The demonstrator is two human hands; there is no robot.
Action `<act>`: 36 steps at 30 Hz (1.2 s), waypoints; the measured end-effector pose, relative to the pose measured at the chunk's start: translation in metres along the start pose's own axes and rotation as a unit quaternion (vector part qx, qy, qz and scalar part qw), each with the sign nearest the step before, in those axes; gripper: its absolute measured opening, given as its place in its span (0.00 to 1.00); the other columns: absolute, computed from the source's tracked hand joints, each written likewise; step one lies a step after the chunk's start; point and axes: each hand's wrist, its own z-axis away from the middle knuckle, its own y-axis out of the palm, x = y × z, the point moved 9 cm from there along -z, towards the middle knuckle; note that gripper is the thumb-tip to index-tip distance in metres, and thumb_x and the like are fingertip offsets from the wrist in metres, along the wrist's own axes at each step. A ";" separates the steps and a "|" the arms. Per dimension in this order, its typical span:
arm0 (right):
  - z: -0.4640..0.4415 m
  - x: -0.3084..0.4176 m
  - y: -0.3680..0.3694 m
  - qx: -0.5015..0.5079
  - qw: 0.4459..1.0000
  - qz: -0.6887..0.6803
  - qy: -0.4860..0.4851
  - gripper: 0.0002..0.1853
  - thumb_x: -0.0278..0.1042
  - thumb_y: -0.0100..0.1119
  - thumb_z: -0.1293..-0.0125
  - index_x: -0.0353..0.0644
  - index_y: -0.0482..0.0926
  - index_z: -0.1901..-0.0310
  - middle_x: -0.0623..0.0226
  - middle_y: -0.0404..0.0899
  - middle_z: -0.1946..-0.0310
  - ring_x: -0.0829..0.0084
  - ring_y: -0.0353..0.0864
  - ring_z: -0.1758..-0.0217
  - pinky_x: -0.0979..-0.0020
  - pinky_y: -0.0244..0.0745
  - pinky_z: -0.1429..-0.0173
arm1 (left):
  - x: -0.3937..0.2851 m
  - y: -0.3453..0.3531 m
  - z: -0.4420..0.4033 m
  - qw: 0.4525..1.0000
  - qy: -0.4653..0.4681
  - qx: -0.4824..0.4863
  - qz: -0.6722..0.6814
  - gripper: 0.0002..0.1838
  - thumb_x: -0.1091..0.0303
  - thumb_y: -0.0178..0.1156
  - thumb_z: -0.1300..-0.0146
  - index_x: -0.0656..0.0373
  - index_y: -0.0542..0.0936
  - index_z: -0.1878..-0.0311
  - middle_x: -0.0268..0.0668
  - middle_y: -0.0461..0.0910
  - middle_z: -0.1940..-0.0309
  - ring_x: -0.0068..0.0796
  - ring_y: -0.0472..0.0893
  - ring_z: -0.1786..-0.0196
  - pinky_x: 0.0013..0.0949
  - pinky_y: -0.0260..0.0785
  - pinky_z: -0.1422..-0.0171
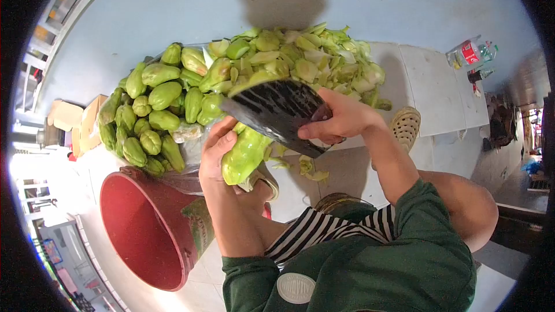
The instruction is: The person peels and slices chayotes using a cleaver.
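My left hand point(215, 153) is closed around a green chayote point(243, 159), which has pale, cut-looking faces. My right hand point(338, 118) grips a wide dark cleaver point(277, 110) with wet streaks on its blade. The blade lies just above the chayote and hides its upper part; whether the edge touches it I cannot tell. Behind the blade spreads a heap of pale green peelings and cut pieces point(312, 60). Whole chayotes point(165, 95) are piled to the left of that heap.
A red bucket point(144, 228) lies tilted at the lower left, its inside visible. Cardboard boxes point(87, 124) stand at the far left. Plastic bottles point(471, 53) are by the wall at the right. A few scraps point(312, 170) lie on the floor between my feet.
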 end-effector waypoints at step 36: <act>0.009 0.019 -0.010 -0.215 0.971 0.046 -0.095 0.17 0.45 0.66 0.38 0.38 0.79 0.72 0.68 0.67 0.87 0.78 0.68 0.82 0.70 0.64 0.75 | -0.036 0.005 -0.017 0.976 0.140 -0.122 -0.115 0.27 0.55 0.46 0.26 0.57 0.63 0.29 0.41 0.79 0.55 0.28 0.78 0.71 0.27 0.65 0.77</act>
